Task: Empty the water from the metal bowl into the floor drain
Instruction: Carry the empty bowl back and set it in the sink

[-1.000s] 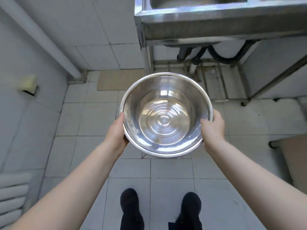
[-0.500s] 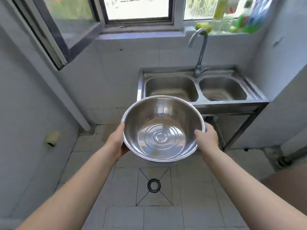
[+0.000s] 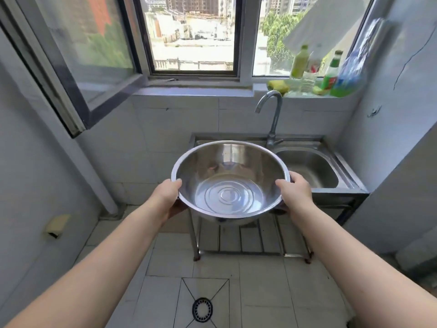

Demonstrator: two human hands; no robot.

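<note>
Stainless steel all round: the bowl (image 3: 230, 183) is thin, shiny and round, with a rolled rim and ringed ridges pressed into its flat bottom. It's held level at about sink height, in front of the sink (image 3: 314, 166), well above the drain (image 3: 202, 309), which sits low in the view on the tiled floor (image 3: 262, 280). A shallow layer of clear water seems to be sitting in the bottom, though that's hard to be sure of against the shine.

The rim is gripped from both sides. The left hand (image 3: 168, 197) has its thumb hooked over the edge with the fingers tucked beneath the wall; the right hand (image 3: 295, 192) is set the same way on the opposite side. How the fingers underneath are spread can't be told.

For a clean pour, the bowl should probably be brought down close over the round black grate first, then tipped slowly away over the far edge. Wet smooth steel can be expected to slip, so both grips are best kept firm. Pouring from height would likely mean splashing on those glossy tiles.
</note>
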